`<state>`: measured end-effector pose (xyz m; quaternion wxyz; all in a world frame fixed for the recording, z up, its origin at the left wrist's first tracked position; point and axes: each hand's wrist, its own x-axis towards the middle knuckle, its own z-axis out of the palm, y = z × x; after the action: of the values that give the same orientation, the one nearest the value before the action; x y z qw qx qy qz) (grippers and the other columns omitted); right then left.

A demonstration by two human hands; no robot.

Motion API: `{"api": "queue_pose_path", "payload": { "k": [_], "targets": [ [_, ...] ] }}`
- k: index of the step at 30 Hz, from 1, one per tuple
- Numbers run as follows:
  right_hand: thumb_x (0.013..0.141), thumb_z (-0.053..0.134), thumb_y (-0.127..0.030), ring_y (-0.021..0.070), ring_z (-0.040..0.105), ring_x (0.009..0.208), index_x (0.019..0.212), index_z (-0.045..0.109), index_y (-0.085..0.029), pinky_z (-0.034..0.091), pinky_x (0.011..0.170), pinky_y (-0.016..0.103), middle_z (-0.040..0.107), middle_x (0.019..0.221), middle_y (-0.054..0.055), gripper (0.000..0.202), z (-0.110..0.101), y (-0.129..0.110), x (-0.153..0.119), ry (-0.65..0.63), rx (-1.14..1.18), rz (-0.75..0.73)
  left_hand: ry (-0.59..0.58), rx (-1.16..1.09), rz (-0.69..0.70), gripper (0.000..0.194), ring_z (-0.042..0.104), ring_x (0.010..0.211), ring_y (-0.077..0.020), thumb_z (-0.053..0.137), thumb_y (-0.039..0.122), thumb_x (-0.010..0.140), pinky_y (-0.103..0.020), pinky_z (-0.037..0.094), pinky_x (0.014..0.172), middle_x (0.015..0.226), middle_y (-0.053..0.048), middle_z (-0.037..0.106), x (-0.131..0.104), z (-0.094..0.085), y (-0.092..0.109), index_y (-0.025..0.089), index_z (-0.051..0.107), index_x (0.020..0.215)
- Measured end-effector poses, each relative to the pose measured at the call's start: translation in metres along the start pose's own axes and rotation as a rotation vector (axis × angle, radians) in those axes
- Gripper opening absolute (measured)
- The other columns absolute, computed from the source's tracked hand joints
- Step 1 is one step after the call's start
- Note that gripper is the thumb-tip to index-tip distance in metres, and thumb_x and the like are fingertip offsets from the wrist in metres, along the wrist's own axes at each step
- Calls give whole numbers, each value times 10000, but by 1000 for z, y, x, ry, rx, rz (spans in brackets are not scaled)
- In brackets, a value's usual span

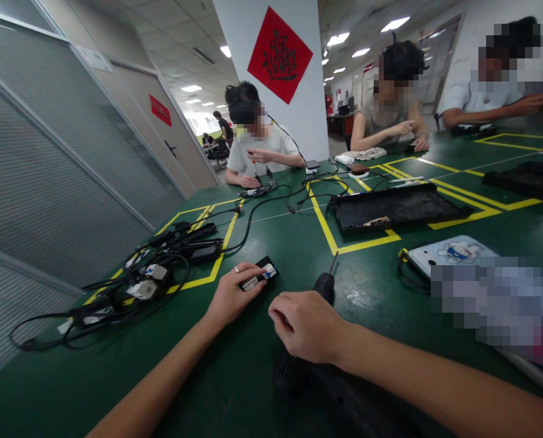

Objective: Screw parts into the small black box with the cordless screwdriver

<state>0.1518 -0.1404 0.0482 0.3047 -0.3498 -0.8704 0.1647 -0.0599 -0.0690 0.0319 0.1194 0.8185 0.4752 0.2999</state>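
Note:
My left hand [232,296] rests on the green table [290,243] and grips a small black device with a white label [260,274], pinning it flat. My right hand [305,325] is wrapped around a black electric screwdriver [322,286] whose thin bit points up and away, just right of the device. The bit tip is a short distance from the device and does not touch it. A ring shows on a left finger.
A tangle of black power adapters and cables [143,274] lies to the left. A black tray [394,210] sits in a yellow-taped square ahead. A white tablet case [454,252] lies right. Three people work across the table.

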Motion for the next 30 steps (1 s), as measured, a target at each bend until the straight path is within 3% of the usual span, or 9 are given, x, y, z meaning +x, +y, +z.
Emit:
{"api": "queue_pose_path", "payload": {
  "k": [8, 13, 16, 23, 30],
  "targets": [
    [856, 454, -174, 136, 553, 697, 826, 534, -187, 381, 642, 252, 599, 795, -5, 87, 1, 0, 1, -3, -1, 10, -171, -183, 59, 300, 570, 989, -198, 619, 288, 740, -358, 453, 918, 1042, -67, 606, 47, 14, 7, 204, 649, 1026],
    [847, 461, -157, 136, 548, 686, 819, 531, -191, 366, 624, 256, 591, 784, -10, 82, 0, 0, 1, -10, -4, 19, -201, -269, 149, 526, 512, 1122, -212, 700, 260, 674, -364, 407, 999, 1208, -81, 528, 75, 35, 19, 207, 560, 1179],
    [849, 462, -157, 141, 551, 686, 819, 535, -189, 364, 625, 262, 591, 779, -8, 85, 0, -1, 1, -19, -5, 20, -281, -323, 162, 581, 525, 1121, -209, 693, 248, 680, -373, 398, 1014, 1239, -81, 531, 87, 42, 24, 202, 515, 1231],
    [851, 468, -146, 149, 559, 723, 862, 550, -176, 381, 654, 265, 603, 821, 11, 88, 0, 1, 1, -28, 26, 21, -361, -504, 54, 594, 519, 1155, -222, 697, 259, 675, -398, 360, 1051, 1267, -88, 546, 88, 45, 20, 169, 511, 1232],
    [860, 470, -147, 129, 535, 695, 850, 544, -182, 388, 654, 257, 584, 793, -9, 83, 2, -1, 1, -39, 48, 28, -232, -443, 49, 510, 559, 1027, -201, 681, 307, 703, -349, 446, 916, 1160, -80, 574, 75, 54, 13, 176, 537, 1174]
  ]
}}
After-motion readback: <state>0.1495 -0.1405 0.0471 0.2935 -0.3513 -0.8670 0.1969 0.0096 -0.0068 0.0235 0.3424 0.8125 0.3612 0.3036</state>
